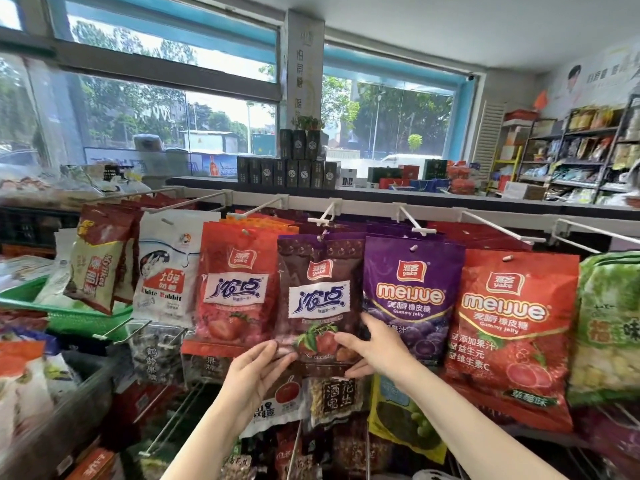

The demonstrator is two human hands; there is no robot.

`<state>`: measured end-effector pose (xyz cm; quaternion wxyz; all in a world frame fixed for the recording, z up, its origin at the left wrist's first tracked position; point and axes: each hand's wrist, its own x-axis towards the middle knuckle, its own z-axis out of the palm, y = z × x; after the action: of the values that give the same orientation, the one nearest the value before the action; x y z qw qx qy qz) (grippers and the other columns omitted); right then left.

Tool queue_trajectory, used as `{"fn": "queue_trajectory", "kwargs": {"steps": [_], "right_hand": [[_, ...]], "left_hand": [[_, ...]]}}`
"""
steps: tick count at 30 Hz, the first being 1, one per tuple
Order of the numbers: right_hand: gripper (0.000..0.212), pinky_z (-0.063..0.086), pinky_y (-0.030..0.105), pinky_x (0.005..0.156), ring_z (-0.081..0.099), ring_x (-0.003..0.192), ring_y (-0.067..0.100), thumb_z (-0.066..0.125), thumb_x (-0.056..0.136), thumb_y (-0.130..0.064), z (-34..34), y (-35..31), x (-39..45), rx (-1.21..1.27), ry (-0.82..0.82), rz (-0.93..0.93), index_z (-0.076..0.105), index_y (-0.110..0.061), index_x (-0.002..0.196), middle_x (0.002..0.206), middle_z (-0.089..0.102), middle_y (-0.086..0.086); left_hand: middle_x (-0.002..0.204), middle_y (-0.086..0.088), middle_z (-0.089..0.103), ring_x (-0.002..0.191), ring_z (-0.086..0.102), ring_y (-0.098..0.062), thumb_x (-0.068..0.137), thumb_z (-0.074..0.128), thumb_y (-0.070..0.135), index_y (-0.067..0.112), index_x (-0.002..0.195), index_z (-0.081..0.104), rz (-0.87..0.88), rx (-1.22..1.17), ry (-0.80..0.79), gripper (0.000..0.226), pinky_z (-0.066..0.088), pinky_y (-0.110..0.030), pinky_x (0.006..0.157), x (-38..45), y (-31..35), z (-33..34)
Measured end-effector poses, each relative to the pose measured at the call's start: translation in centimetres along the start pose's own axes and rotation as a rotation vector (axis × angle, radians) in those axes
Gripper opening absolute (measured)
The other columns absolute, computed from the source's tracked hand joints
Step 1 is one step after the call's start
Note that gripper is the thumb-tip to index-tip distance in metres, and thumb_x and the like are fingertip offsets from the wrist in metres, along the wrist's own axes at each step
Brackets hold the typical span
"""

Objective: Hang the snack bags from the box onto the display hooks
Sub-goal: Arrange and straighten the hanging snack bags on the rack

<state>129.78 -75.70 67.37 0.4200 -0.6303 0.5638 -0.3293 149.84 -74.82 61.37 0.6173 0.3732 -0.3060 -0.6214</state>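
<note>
Across the middle of the frame a row of white display hooks (329,211) is already well stocked: red Yake bags (239,282) left of centre, purple Meijue bags (410,296) right of centre, and red Meijue bags (509,327) further right each hang several deep. The dark brown snack bag (318,299) sits at the centre of the frame, between the red and the purple stacks, with its top edge up at a hook's tip. Whether its punched hole is already threaded over the wire cannot be told; the top looks slightly creased and tilted, so I judge this bag to be in the act of being hung or settled rather than finished. The box named in the task is not in view, so how many bags remain is unknown.

The left hand (256,372) comes up from the lower centre and takes the bag's lower left corner, thumb on the front and fingers curled behind it, a narrow pinching grip. The right hand (377,348) reaches in from the lower right, with its fingers spread fairly flat along the bag's lower right edge and thumb underneath, touching and steadying it more than clamping it. Both hands stay at the bottom of the bag, well below the hook.
</note>
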Motion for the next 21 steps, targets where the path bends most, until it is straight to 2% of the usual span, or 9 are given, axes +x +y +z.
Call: {"fn": "queue_trajectory", "kwargs": {"steps": [4, 6, 8, 9, 12, 15, 17, 19, 21], "right_hand": [[0.043, 0.057, 0.022, 0.053, 0.067, 0.062, 0.014, 0.057, 0.092, -0.035, 0.0, -0.1, -0.1, -0.264, 0.096, -0.091, 0.043, -0.015, 0.127, 0.124, 0.058, 0.008], [0.038, 0.053, 0.022, 0.048, 0.068, 0.062, 0.018, 0.049, 0.093, -0.045, 0.3, -0.2, 0.0, -0.455, 0.113, -0.096, 0.049, -0.01, 0.109, 0.103, 0.062, 0.008], [0.046, 0.05, 0.029, 0.057, 0.068, 0.072, 0.025, 0.04, 0.094, -0.052, 0.6, -0.4, -0.2, -0.731, 0.126, -0.101, 0.05, -0.009, 0.082, 0.079, 0.058, 0.005], [0.049, 0.048, 0.032, 0.062, 0.067, 0.079, 0.028, 0.037, 0.096, -0.052, 0.6, -0.5, -0.4, -0.875, 0.141, -0.114, 0.051, -0.009, 0.078, 0.076, 0.057, 0.005], [0.037, 0.049, 0.033, 0.072, 0.066, 0.092, 0.028, 0.039, 0.098, -0.038, 0.4, -0.9, -1.5, -1.073, 0.255, -0.23, 0.062, -0.011, 0.092, 0.093, 0.067, 0.008], [0.025, 0.049, 0.034, 0.075, 0.064, 0.096, 0.024, 0.038, 0.098, -0.028, 0.3, -2.1, -1.8, -0.954, 0.361, -0.487, 0.059, -0.016, 0.106, 0.103, 0.066, 0.003], [0.027, 0.05, 0.035, 0.077, 0.063, 0.098, 0.024, 0.04, 0.097, -0.025, 0.4, -2.7, -1.4, -0.909, 0.335, -0.603, 0.055, -0.018, 0.119, 0.115, 0.059, -0.002], [0.027, 0.049, 0.036, 0.076, 0.061, 0.099, 0.026, 0.041, 0.096, -0.025, 0.0, -2.7, -1.1, -0.968, 0.273, -0.572, 0.057, -0.016, 0.117, 0.119, 0.051, -0.002], [0.026, 0.047, 0.035, 0.076, 0.06, 0.101, 0.025, 0.042, 0.095, -0.025, -0.8, -1.8, -1.3, -1.027, 0.235, -0.511, 0.062, -0.015, 0.108, 0.113, 0.054, 0.0]], "left_hand": [[0.066, -0.004, 0.071, 0.062, 0.071, -0.012, 0.092, 0.051, 0.002, -0.006, 0.097, 0.065, 0.135, 0.652, 0.202, 0.017, 0.054, -0.014, 0.055, 0.6, -1.3, -0.8], [0.065, 0.0, 0.07, 0.058, 0.069, -0.007, 0.092, 0.052, 0.004, -0.004, 0.095, 0.067, 0.266, 0.838, 0.273, 0.017, 0.051, -0.011, 0.053, 0.0, -0.8, -0.7], [0.067, 0.005, 0.068, 0.056, 0.065, -0.002, 0.093, 0.052, 0.009, 0.006, 0.092, 0.066, 0.415, 0.966, 0.306, 0.015, 0.047, -0.008, 0.05, -1.1, 0.3, 0.3], [0.067, 0.008, 0.066, 0.056, 0.063, 0.0, 0.093, 0.052, 0.013, 0.01, 0.092, 0.066, 0.477, 1.046, 0.307, 0.014, 0.045, -0.009, 0.05, -1.5, 1.0, 1.0], [0.083, 0.011, 0.063, 0.065, 0.058, 0.0, 0.092, 0.053, 0.017, 0.016, 0.103, 0.062, 0.675, 1.254, 0.257, 0.015, 0.039, -0.007, 0.058, -2.0, 2.4, 2.5], [0.108, 0.006, 0.052, 0.08, 0.052, -0.005, 0.091, 0.052, 0.013, 0.016, 0.121, 0.055, 0.819, 1.388, 0.105, 0.031, 0.039, -0.012, 0.075, -1.3, 2.6, 3.3], [0.113, 0.0, 0.05, 0.092, 0.051, -0.013, 0.088, 0.053, 0.008, 0.013, 0.123, 0.054, 0.888, 1.514, 0.042, 0.035, 0.047, -0.022, 0.08, -0.8, 2.2, 3.6], [0.109, -0.004, 0.052, 0.098, 0.052, -0.02, 0.083, 0.056, 0.003, 0.01, 0.116, 0.058, 0.952, 1.563, 0.032, 0.034, 0.052, -0.03, 0.081, -0.6, 1.7, 4.1], [0.105, -0.004, 0.054, 0.096, 0.054, -0.022, 0.079, 0.056, 0.002, 0.01, 0.111, 0.06, 1.02, 1.548, 0.007, 0.033, 0.051, -0.034, 0.082, -0.6, 1.5, 5.0]]}}
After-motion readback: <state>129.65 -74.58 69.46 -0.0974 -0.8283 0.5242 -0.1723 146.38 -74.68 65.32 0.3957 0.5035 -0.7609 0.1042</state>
